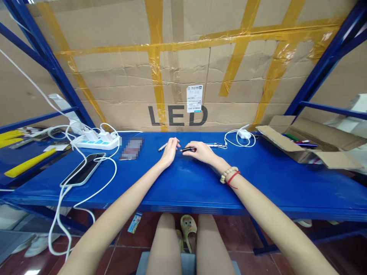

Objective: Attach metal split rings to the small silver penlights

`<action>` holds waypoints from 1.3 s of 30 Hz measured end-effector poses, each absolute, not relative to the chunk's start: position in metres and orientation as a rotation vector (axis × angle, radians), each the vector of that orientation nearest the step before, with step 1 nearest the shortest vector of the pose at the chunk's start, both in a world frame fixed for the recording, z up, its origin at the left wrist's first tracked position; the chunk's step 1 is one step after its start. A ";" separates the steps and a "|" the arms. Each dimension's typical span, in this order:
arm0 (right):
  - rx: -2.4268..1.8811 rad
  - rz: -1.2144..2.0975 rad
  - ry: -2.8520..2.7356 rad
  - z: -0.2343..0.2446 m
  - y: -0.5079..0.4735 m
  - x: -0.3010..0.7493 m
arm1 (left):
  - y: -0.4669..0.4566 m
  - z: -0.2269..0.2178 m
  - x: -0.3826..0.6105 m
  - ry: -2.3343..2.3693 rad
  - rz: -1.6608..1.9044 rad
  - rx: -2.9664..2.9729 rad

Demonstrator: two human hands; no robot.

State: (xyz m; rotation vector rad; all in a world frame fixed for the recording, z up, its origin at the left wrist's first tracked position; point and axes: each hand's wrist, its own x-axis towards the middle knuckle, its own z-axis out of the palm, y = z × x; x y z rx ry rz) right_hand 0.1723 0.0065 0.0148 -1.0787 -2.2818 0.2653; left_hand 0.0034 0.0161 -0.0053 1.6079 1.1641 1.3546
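Observation:
My left hand [169,152] rests on the blue table [183,183], its fingers bent together. A slim silver pen-like piece [162,147] shows just left of it; whether the hand grips it or it lies behind, I cannot tell. Close on the right, my right hand [200,151] pinches a black pen [187,149], its end pointing towards the left hand with a small gap between. Beyond the right hand, slim pens [212,145] lie on the table, partly hidden by the hand.
A white power strip [96,143] with plugs and cables, a charging phone [83,170] and a pixelated dark phone [132,148] are at left. A white charger [244,134] with its coiled cable and an open cardboard box [295,147] holding pens are at right. Large carton [129,88] behind.

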 end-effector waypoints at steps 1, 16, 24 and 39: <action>-1.080 0.262 -2.282 0.015 0.006 0.172 | 0.016 -0.005 0.004 1.170 1.357 1.604; -1.093 0.254 -2.314 0.015 0.007 0.173 | 0.013 -0.002 0.004 1.177 1.368 1.613; -1.082 0.266 -2.290 0.014 0.008 0.173 | 0.013 -0.002 0.005 1.172 1.369 1.598; -1.066 0.250 -2.298 0.013 0.007 0.172 | 0.015 -0.003 0.005 1.173 1.363 1.595</action>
